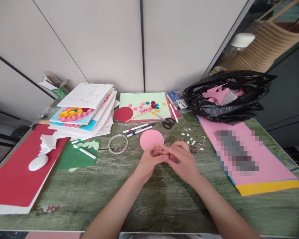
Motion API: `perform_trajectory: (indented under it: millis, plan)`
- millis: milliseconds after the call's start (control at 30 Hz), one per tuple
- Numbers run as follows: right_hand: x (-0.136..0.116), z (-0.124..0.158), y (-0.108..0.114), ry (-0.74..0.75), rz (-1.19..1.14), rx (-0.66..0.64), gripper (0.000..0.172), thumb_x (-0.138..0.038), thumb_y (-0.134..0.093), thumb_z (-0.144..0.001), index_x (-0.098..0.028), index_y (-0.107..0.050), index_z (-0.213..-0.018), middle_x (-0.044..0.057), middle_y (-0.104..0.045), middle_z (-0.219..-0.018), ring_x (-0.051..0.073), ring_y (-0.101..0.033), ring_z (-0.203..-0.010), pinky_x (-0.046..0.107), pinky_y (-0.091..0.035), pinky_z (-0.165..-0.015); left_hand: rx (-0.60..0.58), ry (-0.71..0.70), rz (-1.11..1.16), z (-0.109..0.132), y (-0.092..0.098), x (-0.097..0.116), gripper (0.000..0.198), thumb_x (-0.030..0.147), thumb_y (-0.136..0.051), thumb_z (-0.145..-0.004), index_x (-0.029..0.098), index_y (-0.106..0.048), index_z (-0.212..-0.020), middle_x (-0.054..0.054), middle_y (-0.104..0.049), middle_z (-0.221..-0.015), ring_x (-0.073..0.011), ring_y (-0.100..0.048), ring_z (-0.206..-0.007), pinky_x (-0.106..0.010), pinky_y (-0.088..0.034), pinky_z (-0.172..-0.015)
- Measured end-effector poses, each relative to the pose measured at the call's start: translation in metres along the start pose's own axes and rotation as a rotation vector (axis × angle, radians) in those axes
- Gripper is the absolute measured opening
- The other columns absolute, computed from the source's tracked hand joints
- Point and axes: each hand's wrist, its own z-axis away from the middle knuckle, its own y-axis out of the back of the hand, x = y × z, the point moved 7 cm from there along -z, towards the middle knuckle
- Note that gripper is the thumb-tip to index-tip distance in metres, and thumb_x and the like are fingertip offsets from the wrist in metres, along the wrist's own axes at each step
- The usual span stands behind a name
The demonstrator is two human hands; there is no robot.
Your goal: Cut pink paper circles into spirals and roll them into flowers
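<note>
Over the middle of the table my left hand [151, 160] and my right hand [183, 161] meet at the fingertips. Both are closed in a pinch around something small, mostly hidden by the fingers, so I cannot make it out. A pink paper circle [151, 138] lies just beyond my left hand. Farther back, small rolled paper flowers [145, 109] in pink, red, yellow and blue sit on a pale green sheet [129, 99], beside a red paper circle [124, 114]. Black-handled scissors [168, 123] rest in front of that sheet.
A roll of tape [118, 144] and markers [139, 129] lie left of centre. Stacked drawings [87, 94] stand at the back left, near red board [17, 169] and green paper [77, 159]. On the right are a black bag [196, 106] of scraps and pink sheets [269, 149].
</note>
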Motion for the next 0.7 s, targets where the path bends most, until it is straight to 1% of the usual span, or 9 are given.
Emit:
perform_trajectory:
  millis: [133, 233, 300, 367, 467, 567, 633, 700]
  plan:
    - [0.001, -0.001, 0.000, -0.007, -0.070, -0.064, 0.037, -0.019, -0.055, -0.083, -0.033, -0.057, -0.117, 0.003, -0.064, -0.090, 0.020, -0.052, -0.094, 0.037, -0.046, -0.081, -0.037, -0.002, -0.036, 0.000, 0.001, 0.007, 0.029, 0.016, -0.075, -0.060, 0.013, -0.058, -0.084, -0.004, -0.066, -0.074, -0.0162, -0.062, -0.072, -0.030, -0.046, -0.070]
    - [-0.003, -0.002, 0.000, 0.037, -0.099, -0.108, 0.035, -0.018, -0.054, -0.084, -0.032, -0.058, -0.116, 0.004, -0.064, -0.096, 0.019, -0.053, -0.096, 0.038, -0.045, -0.083, -0.069, 0.016, -0.059, 0.000, 0.004, 0.010, 0.028, 0.015, -0.075, -0.060, 0.014, -0.057, -0.082, -0.002, -0.066, -0.074, -0.0150, -0.062, -0.071, -0.027, -0.046, -0.068]
    - [-0.006, -0.003, -0.002, 0.065, -0.099, -0.142, 0.034, -0.019, -0.054, -0.085, -0.032, -0.057, -0.116, 0.004, -0.064, -0.096, 0.019, -0.053, -0.096, 0.039, -0.045, -0.084, -0.093, 0.037, -0.085, 0.000, 0.004, 0.011, 0.028, 0.015, -0.075, -0.060, 0.014, -0.058, -0.082, -0.002, -0.066, -0.074, -0.0145, -0.062, -0.071, -0.027, -0.046, -0.068]
    - [-0.007, -0.003, -0.003, 0.065, -0.084, -0.165, 0.036, -0.019, -0.055, -0.084, -0.032, -0.056, -0.118, 0.004, -0.065, -0.090, 0.019, -0.054, -0.095, 0.039, -0.044, -0.084, -0.117, 0.054, -0.106, 0.001, 0.004, 0.011, 0.029, 0.015, -0.075, -0.059, 0.014, -0.058, -0.082, -0.002, -0.066, -0.076, -0.0144, -0.062, -0.072, -0.026, -0.045, -0.069]
    - [-0.001, -0.002, -0.003, -0.003, -0.053, -0.144, 0.037, -0.018, -0.057, -0.082, -0.032, -0.057, -0.117, 0.003, -0.064, -0.087, 0.019, -0.053, -0.093, 0.037, -0.045, -0.082, -0.122, 0.051, -0.088, 0.001, 0.004, 0.010, 0.029, 0.016, -0.074, -0.062, 0.014, -0.059, -0.087, -0.005, -0.067, -0.081, -0.0160, -0.062, -0.076, -0.029, -0.046, -0.072]
    - [0.004, -0.001, -0.001, -0.061, -0.052, -0.084, 0.035, -0.018, -0.058, -0.081, -0.032, -0.059, -0.114, 0.003, -0.063, -0.087, 0.019, -0.053, -0.090, 0.035, -0.046, -0.079, -0.109, 0.044, -0.040, 0.001, 0.004, 0.006, 0.031, 0.016, -0.072, -0.065, 0.014, -0.059, -0.093, -0.005, -0.066, -0.081, -0.0154, -0.062, -0.072, -0.032, -0.046, -0.074]
    - [0.005, 0.000, 0.000, -0.060, -0.063, -0.058, 0.036, -0.018, -0.058, -0.082, -0.032, -0.059, -0.114, 0.002, -0.064, -0.084, 0.019, -0.052, -0.087, 0.035, -0.046, -0.078, -0.107, 0.049, -0.014, 0.000, 0.003, 0.003, 0.032, 0.015, -0.072, -0.064, 0.014, -0.059, -0.094, -0.004, -0.065, -0.078, -0.0140, -0.061, -0.069, -0.034, -0.046, -0.076]
    - [0.003, 0.001, 0.000, -0.043, -0.069, -0.048, 0.038, -0.016, -0.056, -0.082, -0.033, -0.057, -0.116, 0.002, -0.064, -0.080, 0.019, -0.051, -0.085, 0.036, -0.046, -0.077, -0.101, 0.056, 0.002, 0.000, 0.003, 0.000, 0.032, 0.014, -0.073, -0.064, 0.014, -0.059, -0.093, -0.004, -0.065, -0.077, -0.0140, -0.061, -0.069, -0.034, -0.046, -0.077]
